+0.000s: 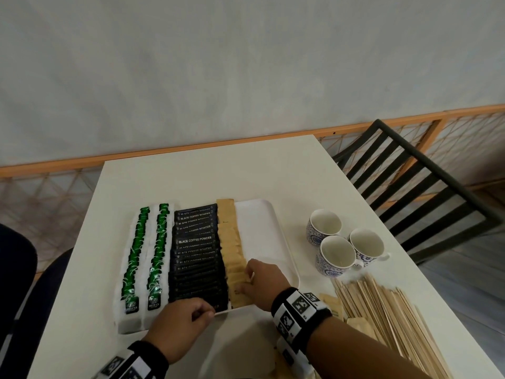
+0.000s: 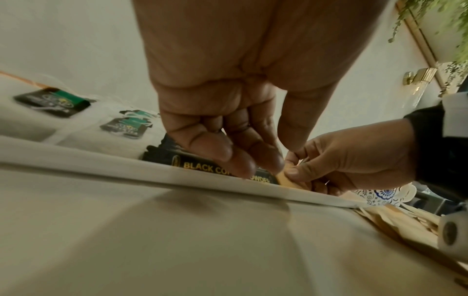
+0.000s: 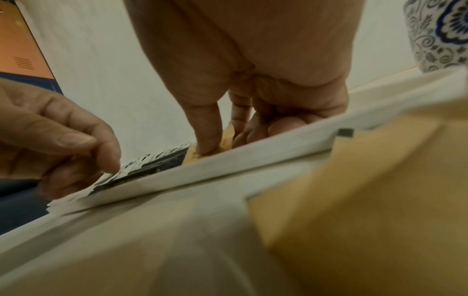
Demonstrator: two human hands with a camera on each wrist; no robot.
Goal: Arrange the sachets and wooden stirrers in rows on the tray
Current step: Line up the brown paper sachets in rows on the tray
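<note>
Wooden stirrers (image 1: 388, 310) lie in a loose heap on the white counter (image 1: 207, 173), at the near right, just beside the right forearm and outside the tray (image 1: 284, 242). A few brown sachets (image 1: 332, 305) lie loose between this heap and the tray.

The left hand (image 1: 181, 324) is at the near edge of the tray, in front of the row of black coffee sachets (image 1: 196, 255). Its fingers are curled and the tips touch the nearest black sachet; I cannot tell if they really pinch it. The right hand (image 1: 263, 281) is inside the tray, just right of the left one. Its fingers bend down and press on the near end of the brown sachet row (image 1: 232, 250), and the thumb presses flat on the closest brown sachet.

Further on, the tray carries four rows, from left to right: two rows of green tea sachets (image 1: 149, 255), the black row, then the brown row. The right part of the tray is bare. Three blue-patterned cups (image 1: 338, 242) stand together on the counter, to the right of the tray and behind the stirrers.
</note>
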